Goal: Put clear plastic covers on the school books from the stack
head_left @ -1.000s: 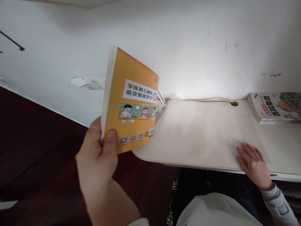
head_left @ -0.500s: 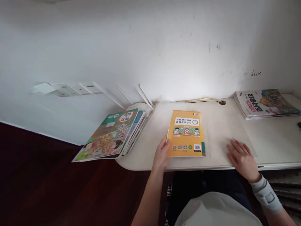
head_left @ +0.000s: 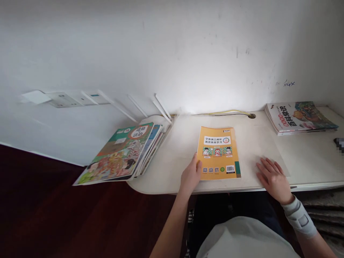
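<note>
An orange book (head_left: 219, 154) with cartoon pictures and a barcode lies on the white desk. My left hand (head_left: 190, 175) grips its left edge, the thumb on top and the other fingers mostly hidden. Under the book and to its right spreads a clear plastic sheet (head_left: 252, 143), whose edges are faint. My right hand (head_left: 274, 179), with a grey wrist wrap, rests flat on the sheet's right part near the desk's front edge. Its fingers are stretched out and hold nothing.
A stack of books (head_left: 118, 154) with a green cover on top overhangs the desk's left end, beside a white device with antennas (head_left: 162, 111). More books (head_left: 298, 116) lie at the back right. Cables run along the wall to a desk hole (head_left: 252, 115). A dark object (head_left: 340, 143) sits at the right edge.
My left hand has shifted the orange book a little to the right on the sheet. The right hand stays flat in place. The whole view has turned slightly right.
</note>
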Demonstrator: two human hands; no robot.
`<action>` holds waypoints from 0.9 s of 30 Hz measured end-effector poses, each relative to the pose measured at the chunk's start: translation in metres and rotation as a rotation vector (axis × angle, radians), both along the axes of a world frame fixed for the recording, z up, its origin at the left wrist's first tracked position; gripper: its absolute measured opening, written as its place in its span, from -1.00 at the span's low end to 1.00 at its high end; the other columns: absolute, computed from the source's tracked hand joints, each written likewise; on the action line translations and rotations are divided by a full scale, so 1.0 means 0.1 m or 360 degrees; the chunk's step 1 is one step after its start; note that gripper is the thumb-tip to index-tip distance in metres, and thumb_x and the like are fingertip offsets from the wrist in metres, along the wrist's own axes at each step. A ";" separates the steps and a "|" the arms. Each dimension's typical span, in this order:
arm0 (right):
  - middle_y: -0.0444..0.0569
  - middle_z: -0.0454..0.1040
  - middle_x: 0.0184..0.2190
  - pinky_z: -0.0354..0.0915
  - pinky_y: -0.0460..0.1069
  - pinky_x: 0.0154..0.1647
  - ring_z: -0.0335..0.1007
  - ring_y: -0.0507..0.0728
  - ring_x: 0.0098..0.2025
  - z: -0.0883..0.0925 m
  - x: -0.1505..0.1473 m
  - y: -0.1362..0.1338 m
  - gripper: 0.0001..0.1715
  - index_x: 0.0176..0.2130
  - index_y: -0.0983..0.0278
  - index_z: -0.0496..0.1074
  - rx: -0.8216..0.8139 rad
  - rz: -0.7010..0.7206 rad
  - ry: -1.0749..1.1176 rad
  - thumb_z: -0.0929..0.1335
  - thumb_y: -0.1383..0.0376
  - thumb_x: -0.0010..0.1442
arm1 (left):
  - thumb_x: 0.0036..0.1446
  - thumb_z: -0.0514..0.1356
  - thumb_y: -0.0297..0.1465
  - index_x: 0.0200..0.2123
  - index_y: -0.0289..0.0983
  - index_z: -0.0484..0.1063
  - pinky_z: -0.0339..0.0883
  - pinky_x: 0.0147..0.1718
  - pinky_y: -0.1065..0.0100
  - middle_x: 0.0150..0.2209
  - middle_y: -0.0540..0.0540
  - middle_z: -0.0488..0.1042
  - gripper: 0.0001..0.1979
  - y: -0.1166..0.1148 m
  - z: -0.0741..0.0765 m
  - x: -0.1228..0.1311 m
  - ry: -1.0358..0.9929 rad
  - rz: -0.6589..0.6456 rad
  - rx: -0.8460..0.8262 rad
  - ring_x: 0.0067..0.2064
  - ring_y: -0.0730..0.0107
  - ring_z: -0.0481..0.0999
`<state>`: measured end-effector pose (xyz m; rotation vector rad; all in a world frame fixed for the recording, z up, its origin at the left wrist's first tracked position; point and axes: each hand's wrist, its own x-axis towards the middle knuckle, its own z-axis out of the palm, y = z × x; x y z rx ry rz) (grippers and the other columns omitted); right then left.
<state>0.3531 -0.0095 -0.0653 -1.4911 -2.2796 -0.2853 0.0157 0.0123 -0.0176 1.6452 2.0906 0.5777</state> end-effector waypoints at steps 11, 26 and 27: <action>0.08 0.35 0.12 0.12 0.18 0.15 0.20 0.24 0.19 0.00 -0.01 0.01 -0.60 0.04 0.24 0.39 0.0024 0.0014 -0.0062 0.21 0.19 0.28 | 0.23 -0.11 -0.37 0.15 -0.35 0.23 0.35 -0.13 0.15 -0.09 -0.25 0.52 -0.54 0.00 -0.16 0.01 0.0150 0.0132 0.0234 -0.09 0.08 0.51; 0.13 0.34 0.13 -0.05 0.27 0.25 0.16 0.27 0.21 0.18 -0.70 -0.06 -0.47 0.12 0.29 0.29 -0.0025 0.0390 0.0086 0.26 0.10 0.23 | 0.21 -0.02 -0.23 -0.01 -0.39 0.39 0.11 0.16 -0.04 0.15 -0.37 0.28 -0.57 -0.28 -0.43 -0.08 0.0303 0.0075 0.0602 0.20 -0.03 0.20; 0.13 0.37 0.10 -0.03 0.26 0.24 0.20 0.26 0.19 0.16 -0.75 -0.05 -0.48 0.11 0.29 0.30 -0.0033 0.0388 0.0107 0.26 0.12 0.23 | 0.21 -0.02 -0.23 0.00 -0.38 0.38 0.11 0.17 -0.04 0.15 -0.36 0.28 -0.57 -0.28 -0.42 -0.07 0.0286 0.0074 0.0603 0.21 -0.03 0.20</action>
